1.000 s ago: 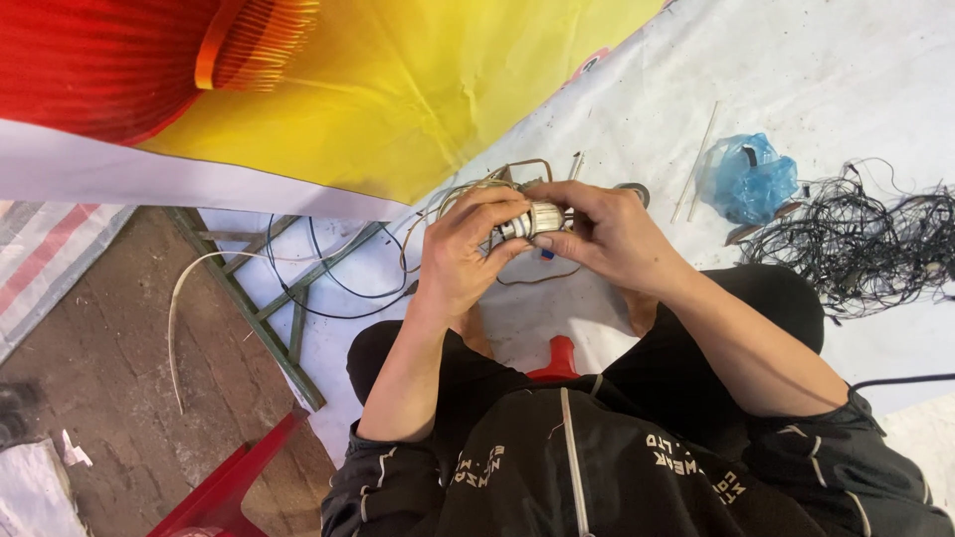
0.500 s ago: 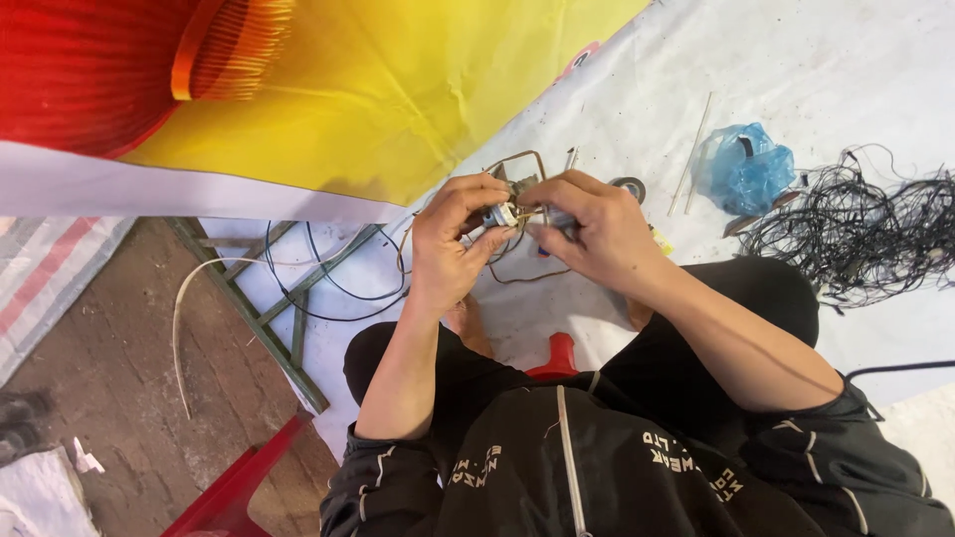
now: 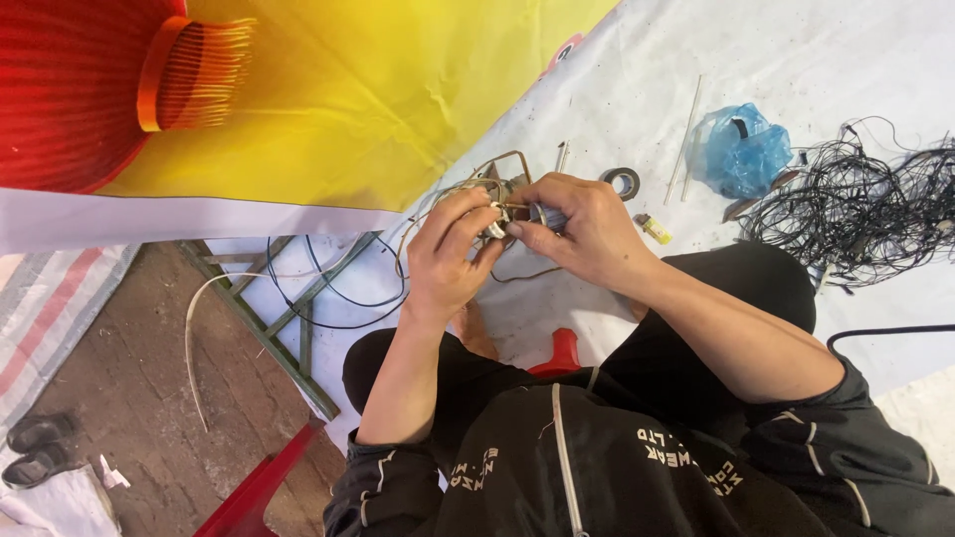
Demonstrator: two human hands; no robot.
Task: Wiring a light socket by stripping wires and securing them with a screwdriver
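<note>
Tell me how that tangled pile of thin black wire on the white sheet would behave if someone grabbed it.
The black wire tangle would probably come up as one floppy, snagging clump, since its thin strands loop through each other. It looks light for its spread, being mostly air between strands. Loose ends trailing over the white sheet may drag and catch the blue plastic bag beside it.

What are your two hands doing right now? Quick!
Left hand: closed, pinching the small white piece on the wire frame.
Right hand: closed around a small grey part of the same frame.
</note>
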